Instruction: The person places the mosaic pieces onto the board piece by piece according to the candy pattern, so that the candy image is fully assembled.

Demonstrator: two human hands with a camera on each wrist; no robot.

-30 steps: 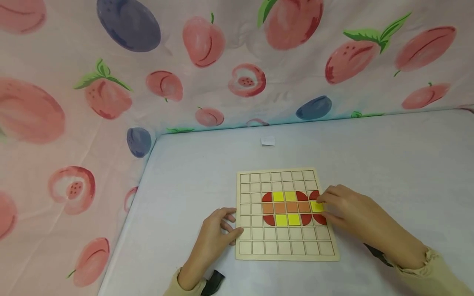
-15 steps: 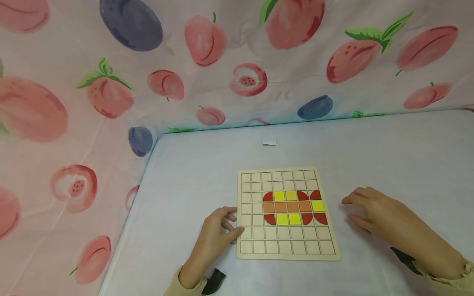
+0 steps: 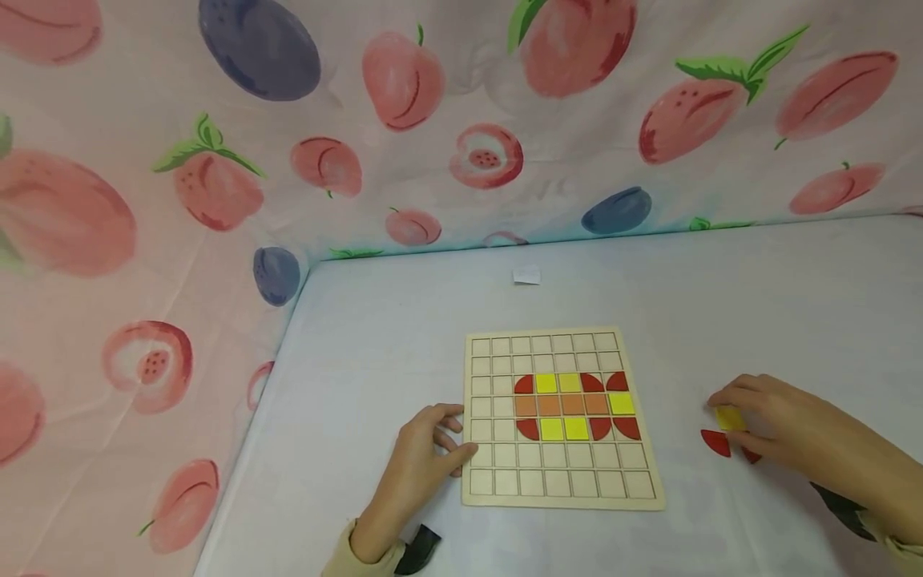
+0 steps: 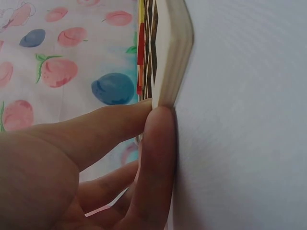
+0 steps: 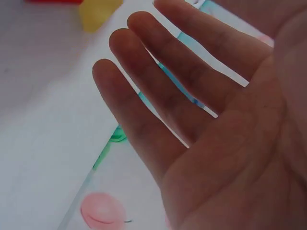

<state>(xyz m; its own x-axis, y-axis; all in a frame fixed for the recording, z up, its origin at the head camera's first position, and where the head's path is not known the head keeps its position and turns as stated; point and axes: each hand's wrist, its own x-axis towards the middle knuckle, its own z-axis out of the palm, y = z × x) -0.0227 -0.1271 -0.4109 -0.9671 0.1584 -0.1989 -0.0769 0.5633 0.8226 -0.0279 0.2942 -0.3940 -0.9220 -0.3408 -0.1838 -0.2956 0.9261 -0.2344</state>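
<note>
A square wooden grid board [image 3: 530, 482] lies on the white cloth, bearing red quarter-round, yellow square and orange square tiles in a fish-like pattern. At its left edge my left hand [image 3: 414, 457] pinches the rim; the left wrist view has the thumb and a finger on the board's edge [image 4: 171, 52]. Right of the board, my right hand [image 3: 786, 421] hovers over loose tiles. A loose yellow square tile [image 3: 730, 418] shows between its thumb and fingers, beside a red quarter-round tile [image 3: 715, 443]. Another red tile [image 3: 751, 456] is partly hidden. In the right wrist view the fingers [image 5: 139, 115] extend straight.
A small white paper slip [image 3: 526, 276] lies on the cloth behind the board. Fruit-printed fabric [image 3: 433, 144] rises along the back and left sides of the white surface [image 3: 389, 344].
My right hand has left the yellow tile at the board's right edge and moved right, to the loose tiles, which now show. My left hand keeps its hold on the board.
</note>
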